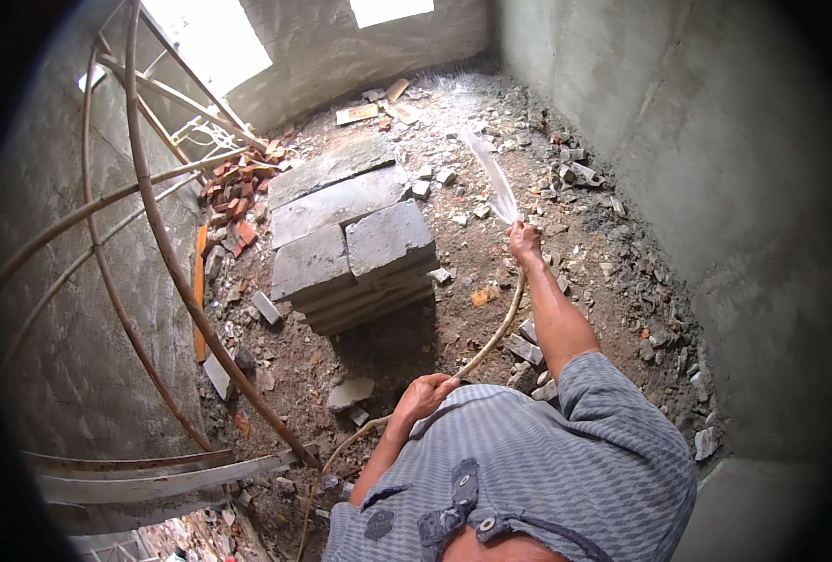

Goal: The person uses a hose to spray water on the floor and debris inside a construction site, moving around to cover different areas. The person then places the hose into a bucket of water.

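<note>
A pale hose (498, 339) runs between my two hands and trails on past the left one toward the lower edge. Stretched out ahead, my right hand (525, 242) is closed round the hose's end. From there a white fan of water (491, 173) sprays away toward the far wall. Close to my body, my left hand (425, 395) is wrapped round the hose further back. Left of the spray stands a stack of grey concrete blocks (350, 234), its lower rows in shadow.
Rubble (585, 173) covers the ground along the right wall (735, 187). Broken red bricks (238, 192) lie in a heap left of the blocks. Curved poles (163, 225) lean across the left side, with a long board (154, 482) near their foot. An orange strip (200, 295) stands by the left wall.
</note>
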Tool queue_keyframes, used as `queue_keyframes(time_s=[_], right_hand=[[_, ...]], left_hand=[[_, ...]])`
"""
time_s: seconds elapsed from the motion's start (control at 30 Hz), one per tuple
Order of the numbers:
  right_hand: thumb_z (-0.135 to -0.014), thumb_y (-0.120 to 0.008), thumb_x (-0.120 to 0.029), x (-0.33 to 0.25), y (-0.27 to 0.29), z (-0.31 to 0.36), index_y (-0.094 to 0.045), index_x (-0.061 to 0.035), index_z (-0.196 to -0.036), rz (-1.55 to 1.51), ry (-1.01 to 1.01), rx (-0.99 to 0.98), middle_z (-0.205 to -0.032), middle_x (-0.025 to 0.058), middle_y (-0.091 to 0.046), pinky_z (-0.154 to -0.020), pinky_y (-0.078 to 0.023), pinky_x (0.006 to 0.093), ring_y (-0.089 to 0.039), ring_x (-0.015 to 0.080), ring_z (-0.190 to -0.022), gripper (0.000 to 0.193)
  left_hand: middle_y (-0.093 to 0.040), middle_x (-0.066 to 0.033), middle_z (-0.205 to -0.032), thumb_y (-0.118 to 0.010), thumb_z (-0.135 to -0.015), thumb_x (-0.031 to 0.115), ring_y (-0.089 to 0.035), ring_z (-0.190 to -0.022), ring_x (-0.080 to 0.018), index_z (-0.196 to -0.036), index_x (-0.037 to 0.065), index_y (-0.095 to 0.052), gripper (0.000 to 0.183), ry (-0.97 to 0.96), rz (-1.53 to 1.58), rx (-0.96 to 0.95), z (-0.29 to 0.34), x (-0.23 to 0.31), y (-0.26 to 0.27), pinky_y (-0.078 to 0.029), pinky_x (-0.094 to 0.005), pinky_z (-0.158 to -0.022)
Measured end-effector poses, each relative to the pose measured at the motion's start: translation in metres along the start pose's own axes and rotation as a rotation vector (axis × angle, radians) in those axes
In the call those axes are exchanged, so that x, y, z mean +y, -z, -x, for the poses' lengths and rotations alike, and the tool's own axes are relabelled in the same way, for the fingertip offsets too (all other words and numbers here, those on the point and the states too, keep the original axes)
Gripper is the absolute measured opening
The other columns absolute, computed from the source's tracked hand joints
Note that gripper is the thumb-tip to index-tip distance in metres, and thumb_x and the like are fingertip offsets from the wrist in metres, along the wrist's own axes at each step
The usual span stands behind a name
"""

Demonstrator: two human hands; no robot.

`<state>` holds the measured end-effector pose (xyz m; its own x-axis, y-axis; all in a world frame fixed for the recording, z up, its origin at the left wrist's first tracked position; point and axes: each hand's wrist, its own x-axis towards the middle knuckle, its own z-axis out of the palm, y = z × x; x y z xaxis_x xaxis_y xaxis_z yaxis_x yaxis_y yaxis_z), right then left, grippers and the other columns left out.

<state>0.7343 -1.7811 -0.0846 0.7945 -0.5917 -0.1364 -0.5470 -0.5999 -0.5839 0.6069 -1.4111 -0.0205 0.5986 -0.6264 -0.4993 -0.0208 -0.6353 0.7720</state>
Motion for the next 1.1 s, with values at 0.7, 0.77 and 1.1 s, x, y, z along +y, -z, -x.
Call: queue_keyframes(time_s=[0.7, 0.77, 1.1], right_hand=[[-0.085, -0.035, -0.029, 0.029, -0.051, 0.062, -0.056, 0.011, -0.096, -0.415, -0.524, -0.068, -0.081, 0.0255, -0.061, -0.064, -0.051, 0.0402, -0.063, 0.0349, -0.075, 0.047], [-0.086, -0.036, -0.026, 0.029, -0.049, 0.075, -0.057, 0.0098, -0.091, -0.336, -0.4, -0.03, -0.082, 0.0252, -0.062, -0.066, -0.051, 0.0392, -0.063, 0.0344, -0.076, 0.042], [-0.085, -0.037, -0.032, 0.054, -0.044, 0.198, -0.058, -0.0039, -0.081, -0.555, -0.589, -0.022, -0.06, 0.009, -0.055, -0.037, -0.038, 0.0361, -0.051, 0.0211, -0.045, 0.035]], left_hand=[[-0.064, -0.0148, -0.083, -0.051, -0.086, 0.039, -0.061, -0.078, -0.0248, -0.097, 0.003, -0.063, 0.039, 0.086, -0.054, -0.088, 0.041, -0.003, 0.001, -0.046, -0.0357, -0.068], [-0.063, -0.0151, -0.08, -0.051, -0.085, 0.039, -0.061, -0.076, -0.025, -0.096, 0.003, -0.063, 0.039, 0.054, -0.088, -0.089, 0.051, -0.005, 0.002, -0.046, -0.036, -0.067], [-0.063, -0.0163, -0.079, -0.052, -0.084, 0.042, -0.06, -0.076, -0.0315, -0.092, 0.004, -0.064, 0.041, -0.153, -0.174, -0.137, 0.139, -0.056, -0.008, -0.046, -0.0388, -0.066]])
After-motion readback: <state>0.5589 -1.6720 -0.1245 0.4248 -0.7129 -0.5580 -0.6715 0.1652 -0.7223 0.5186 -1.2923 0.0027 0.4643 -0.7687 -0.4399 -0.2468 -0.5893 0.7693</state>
